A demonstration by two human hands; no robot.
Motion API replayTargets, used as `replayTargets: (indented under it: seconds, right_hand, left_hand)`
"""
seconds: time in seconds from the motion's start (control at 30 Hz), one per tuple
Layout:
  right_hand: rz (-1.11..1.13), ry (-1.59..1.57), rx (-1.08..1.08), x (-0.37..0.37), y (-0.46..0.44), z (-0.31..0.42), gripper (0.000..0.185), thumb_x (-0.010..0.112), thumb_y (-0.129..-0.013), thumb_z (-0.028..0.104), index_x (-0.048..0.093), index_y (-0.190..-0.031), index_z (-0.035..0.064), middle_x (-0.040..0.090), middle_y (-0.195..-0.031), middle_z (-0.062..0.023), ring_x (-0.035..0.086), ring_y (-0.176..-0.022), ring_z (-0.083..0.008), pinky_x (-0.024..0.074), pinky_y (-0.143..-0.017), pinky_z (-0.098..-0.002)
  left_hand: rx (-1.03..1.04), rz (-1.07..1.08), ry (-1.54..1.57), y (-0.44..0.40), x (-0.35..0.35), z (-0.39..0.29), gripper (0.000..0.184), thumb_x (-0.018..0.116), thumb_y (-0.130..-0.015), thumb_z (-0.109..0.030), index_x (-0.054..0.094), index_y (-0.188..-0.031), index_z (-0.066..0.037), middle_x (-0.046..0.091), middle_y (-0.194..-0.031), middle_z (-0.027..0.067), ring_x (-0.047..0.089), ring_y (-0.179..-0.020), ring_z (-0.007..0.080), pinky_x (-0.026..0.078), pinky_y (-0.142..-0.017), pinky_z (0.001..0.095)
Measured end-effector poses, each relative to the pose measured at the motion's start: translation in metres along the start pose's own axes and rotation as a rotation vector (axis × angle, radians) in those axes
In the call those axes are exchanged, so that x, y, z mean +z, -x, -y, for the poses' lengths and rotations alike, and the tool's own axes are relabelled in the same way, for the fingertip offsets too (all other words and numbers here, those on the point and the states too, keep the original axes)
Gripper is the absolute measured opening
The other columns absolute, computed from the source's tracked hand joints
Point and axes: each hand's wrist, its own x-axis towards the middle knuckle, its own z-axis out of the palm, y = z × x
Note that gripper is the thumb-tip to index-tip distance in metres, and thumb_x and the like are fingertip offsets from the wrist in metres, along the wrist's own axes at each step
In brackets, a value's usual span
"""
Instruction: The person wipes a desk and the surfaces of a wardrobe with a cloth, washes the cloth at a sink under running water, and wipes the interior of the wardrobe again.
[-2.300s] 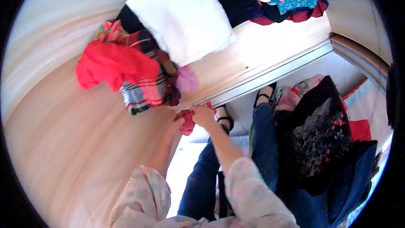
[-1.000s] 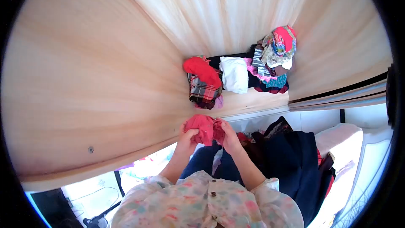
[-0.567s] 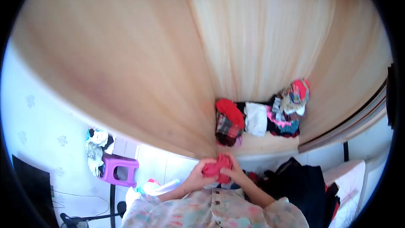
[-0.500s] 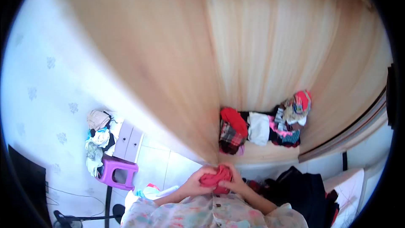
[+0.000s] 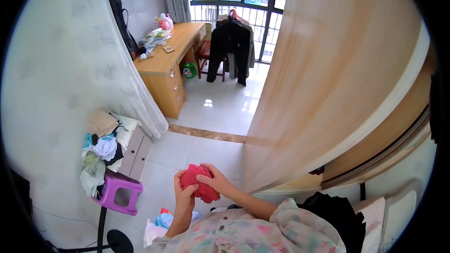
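Having swung away from the wardrobe (image 5: 318, 75), the left hand (image 5: 184, 196) and right hand (image 5: 217, 181) pinched the red cloth (image 5: 198, 188) in their grip above the floor (image 5: 173, 157), its bundling apparently well along.

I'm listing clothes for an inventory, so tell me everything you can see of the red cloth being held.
The red cloth is a small, pinkish-red bundle of what looks like soft fabric, gathered into a compact wad with folds and uneven edges. It is in the air above the tiled floor, between the left grip and the right grip; both touch it, thumbs across the side facing the camera. I can't make out any print or fastening, or its unfolded shape.
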Motion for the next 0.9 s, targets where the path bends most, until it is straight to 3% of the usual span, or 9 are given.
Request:
replayTargets:
  seconds: [0.2,0.4,0.47,0.63,0.67,0.8,0.87,0.9]
  right_hand:
    - [-0.075,0.086,-0.031,-0.007,-0.103,0.006,0.062,0.072,-0.079,0.027,0.043,-0.129,0.0033,0.056,-0.114,-0.0137,0.054,-0.104,-0.0194,0.0438,-0.090,-0.0305]
    - [-0.151,-0.025,-0.033,-0.064,-0.211,0.010,0.060,0.073,-0.076,0.028,0.048,-0.125,0.0025,0.059,-0.110,-0.0116,0.056,-0.100,-0.0183,0.0445,-0.088,-0.0292]
    - [-0.227,-0.034,-0.061,-0.086,-0.248,-0.005,0.060,0.073,-0.076,0.030,0.049,-0.124,0.0027,0.058,-0.111,-0.0113,0.055,-0.101,-0.0178,0.0444,-0.088,-0.0291]
    - [-0.404,-0.054,0.034,-0.123,-0.316,-0.009,0.062,0.072,-0.077,0.035,0.048,-0.125,0.0029,0.058,-0.110,-0.0124,0.055,-0.101,-0.0189,0.0453,-0.087,-0.0299]
    - [-0.398,-0.025,0.064,-0.129,-0.332,-0.006,0.059,0.069,-0.081,0.031,0.046,-0.127,0.0024,0.056,-0.113,-0.0114,0.054,-0.103,-0.0179,0.0448,-0.088,-0.0298]
    - [-0.362,0.005,0.089,-0.142,-0.405,-0.008,0.055,0.064,-0.086,0.031,0.046,-0.127,0.0004,0.057,-0.110,-0.0108,0.054,-0.101,-0.0163,0.0455,-0.087,-0.0289]
    - [-0.367,-0.010,0.108,-0.149,-0.446,0.005,0.053,0.063,-0.086,0.030,0.046,-0.127,0.0002,0.059,-0.109,-0.0109,0.055,-0.101,-0.0166,0.0453,-0.087,-0.0288]
    - [-0.367,0.035,0.084,-0.157,-0.470,0.000,0.050,0.063,-0.086,0.027,0.047,-0.126,-0.0001,0.060,-0.108,-0.0115,0.056,-0.099,-0.0167,0.0458,-0.087,-0.0284]
  left_hand:
    - [0.027,-0.102,0.104,-0.091,-0.010,0.002,0.059,0.059,-0.070,0.005,0.035,-0.123,-0.009,0.047,-0.115,0.0116,0.053,-0.102,0.0231,0.053,-0.080,0.0349]
    - [-0.153,-0.025,0.041,-0.212,0.011,0.008,0.060,0.061,-0.072,0.004,0.034,-0.124,-0.011,0.049,-0.112,0.0112,0.055,-0.099,0.0240,0.055,-0.076,0.0363]
    - [-0.182,-0.029,0.018,-0.267,0.010,0.025,0.058,0.059,-0.070,0.001,0.035,-0.121,-0.011,0.051,-0.110,0.0116,0.057,-0.093,0.0275,0.055,-0.065,0.0404]
    - [-0.402,0.065,-0.016,-0.369,0.026,0.017,0.061,0.061,-0.067,0.002,0.037,-0.122,-0.010,0.050,-0.113,0.0131,0.056,-0.099,0.0287,0.054,-0.075,0.0412]
    - [-0.423,0.086,-0.025,-0.389,0.027,0.016,0.061,0.061,-0.067,0.002,0.037,-0.122,-0.010,0.050,-0.114,0.0133,0.055,-0.099,0.0287,0.054,-0.075,0.0413]
    - [-0.448,0.000,0.046,-0.465,0.022,0.004,0.057,0.059,-0.066,0.002,0.042,-0.119,-0.007,0.053,-0.112,0.0127,0.055,-0.102,0.0298,0.051,-0.085,0.0438]
    - [-0.402,0.057,0.108,-0.519,0.008,0.011,0.055,0.058,-0.067,0.002,0.041,-0.118,-0.007,0.052,-0.111,0.0139,0.056,-0.099,0.0305,0.052,-0.083,0.0443]
    - [-0.419,0.062,0.071,-0.541,0.011,0.005,0.044,0.057,-0.065,0.000,0.051,-0.108,-0.005,0.057,-0.106,0.0116,0.056,-0.103,0.0289,0.049,-0.089,0.0418]
